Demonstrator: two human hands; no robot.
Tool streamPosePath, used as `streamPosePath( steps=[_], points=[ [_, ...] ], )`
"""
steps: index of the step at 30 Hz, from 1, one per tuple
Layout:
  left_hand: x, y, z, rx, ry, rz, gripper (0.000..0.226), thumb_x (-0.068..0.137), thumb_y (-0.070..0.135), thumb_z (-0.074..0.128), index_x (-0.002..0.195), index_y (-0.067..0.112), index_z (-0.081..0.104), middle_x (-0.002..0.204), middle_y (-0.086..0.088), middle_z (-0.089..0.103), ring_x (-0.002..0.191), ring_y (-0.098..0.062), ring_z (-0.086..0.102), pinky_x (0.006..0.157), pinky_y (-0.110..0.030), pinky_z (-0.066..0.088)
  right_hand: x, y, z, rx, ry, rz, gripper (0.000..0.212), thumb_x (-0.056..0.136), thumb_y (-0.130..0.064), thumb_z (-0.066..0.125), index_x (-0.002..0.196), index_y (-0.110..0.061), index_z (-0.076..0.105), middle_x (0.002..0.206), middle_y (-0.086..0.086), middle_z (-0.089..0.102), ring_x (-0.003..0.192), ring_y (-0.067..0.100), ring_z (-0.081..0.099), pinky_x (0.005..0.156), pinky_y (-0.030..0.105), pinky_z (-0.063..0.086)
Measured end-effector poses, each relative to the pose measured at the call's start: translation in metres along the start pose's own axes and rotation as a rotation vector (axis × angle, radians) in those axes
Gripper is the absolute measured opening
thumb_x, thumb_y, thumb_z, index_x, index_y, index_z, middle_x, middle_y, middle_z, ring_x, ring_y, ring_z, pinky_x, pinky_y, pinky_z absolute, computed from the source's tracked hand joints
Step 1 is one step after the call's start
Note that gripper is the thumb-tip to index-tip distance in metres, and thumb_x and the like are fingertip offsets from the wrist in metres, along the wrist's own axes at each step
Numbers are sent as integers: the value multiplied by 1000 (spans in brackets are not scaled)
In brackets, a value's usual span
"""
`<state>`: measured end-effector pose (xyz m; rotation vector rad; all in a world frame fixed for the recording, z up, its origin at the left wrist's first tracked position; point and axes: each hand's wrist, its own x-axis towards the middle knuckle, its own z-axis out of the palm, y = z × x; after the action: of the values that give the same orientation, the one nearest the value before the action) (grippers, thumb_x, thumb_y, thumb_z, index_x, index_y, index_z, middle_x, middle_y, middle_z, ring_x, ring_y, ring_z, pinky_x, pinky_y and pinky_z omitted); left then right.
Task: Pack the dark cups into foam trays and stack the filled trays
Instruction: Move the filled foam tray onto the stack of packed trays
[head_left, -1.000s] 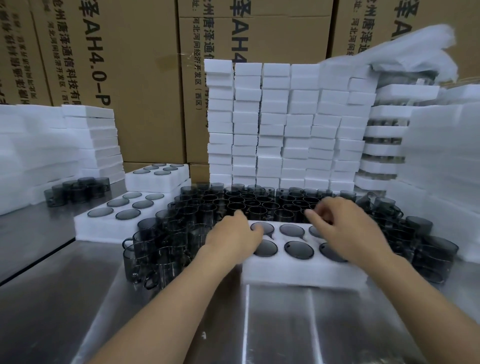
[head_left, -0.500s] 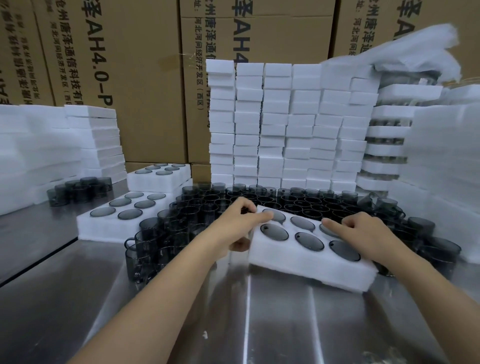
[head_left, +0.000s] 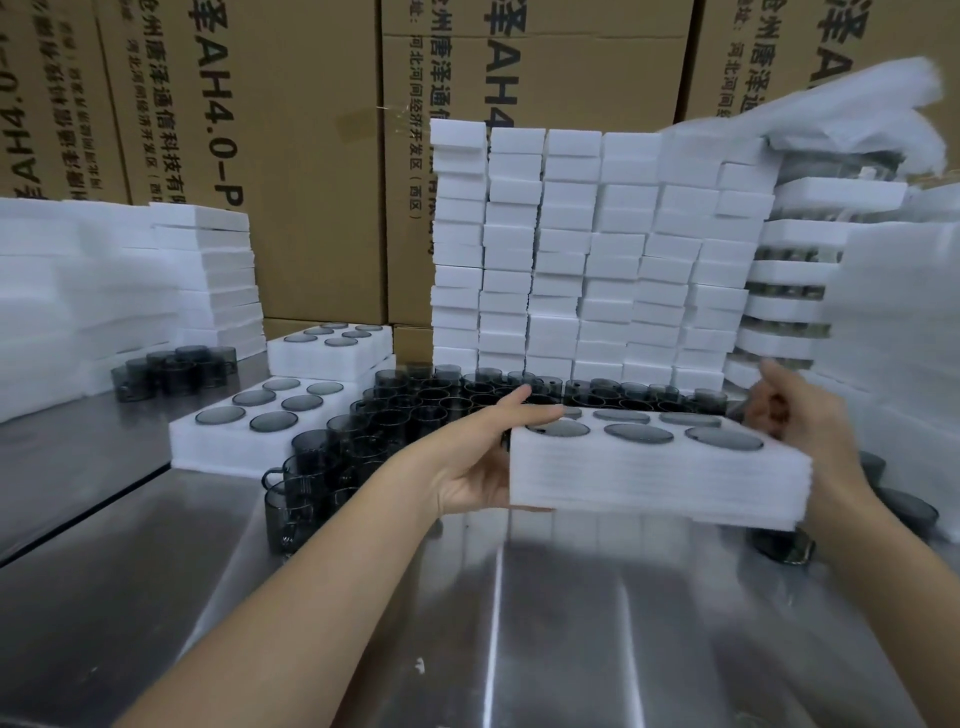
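Filled foam tray (head_left: 649, 478), dark cups (head_left: 631, 434) seated, held level above the bench (head_left: 467, 623), left hand (head_left: 488, 457) and right hand (head_left: 800, 431) gripping opposite ends, likely for stacking.

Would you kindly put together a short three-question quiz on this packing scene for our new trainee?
1. True or false: the foam tray rests flat on the steel table.
2. The left hand and right hand: which grips that tray? A) left only B) right only C) both
3. Fill in: the filled tray left of the loose cups holds ___ cups.
Key: 1 false, it is held clear of the table; 2 C; 3 six.
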<state>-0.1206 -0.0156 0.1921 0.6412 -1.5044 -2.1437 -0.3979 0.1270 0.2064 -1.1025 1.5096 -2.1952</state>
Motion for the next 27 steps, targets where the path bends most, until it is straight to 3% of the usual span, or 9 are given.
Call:
streamPosePath(
  steps=[3,6,11,14,17,19,22,27],
  points=[
    [4,-2,13,-23,-4,112,96,68,23,93,150,49,51,127,-6,77,105,-34,74,88,-57,64,3,-6,-6,269,76,41,49,96,-39,65,49,-26,58,56,-10,52,48,6,41,49,21,36],
    [1,11,18,-54,101,286,92,65,20,91,144,49,55,126,-14,74,104,-35,72,97,-63,58,3,-1,-6,268,109,53,38,91,-46,63,62,-25,53,58,-8,49,51,10,43,51,28,35],
    [-31,62,-17,-329,286,673,107,68,9,94,152,46,38,142,-15,61,104,-37,78,82,-59,62,1,14,-1,101,14,25,41,102,-42,57,68,-20,51,53,-4,39,42,14,37,41,25,29],
    [-59,88,-63,-357,519,854,110,78,9,89,155,56,27,145,-11,57,111,-36,76,84,-58,64,0,17,3,65,-18,35,39,97,-44,61,66,-21,54,53,-3,39,44,15,37,41,25,30],
    [-84,88,-111,-272,790,1003,98,86,13,82,152,61,28,152,3,50,119,-25,70,79,-51,66,-3,19,9,40,-46,46,38,89,-46,65,61,-23,54,53,-2,39,44,16,36,39,25,30],
    [-94,77,-137,-300,954,1053,92,86,16,81,150,60,32,151,9,49,118,-17,69,74,-46,67,-4,23,11,20,-72,27,39,90,-40,66,57,-24,52,53,-4,37,43,15,34,40,25,28],
    [-100,61,-165,-379,1144,1057,92,80,19,84,148,58,35,146,9,50,108,-13,73,73,-50,67,-5,27,13,-15,-94,14,42,97,-37,66,60,-22,51,52,-5,36,42,15,34,39,24,27],
    [-99,49,-183,-322,1230,957,98,74,23,84,149,56,30,152,6,43,107,-17,70,66,-55,66,-6,30,14,-50,-109,18,40,101,-32,65,68,-16,51,51,-5,38,42,15,36,39,24,28]
  ],
)
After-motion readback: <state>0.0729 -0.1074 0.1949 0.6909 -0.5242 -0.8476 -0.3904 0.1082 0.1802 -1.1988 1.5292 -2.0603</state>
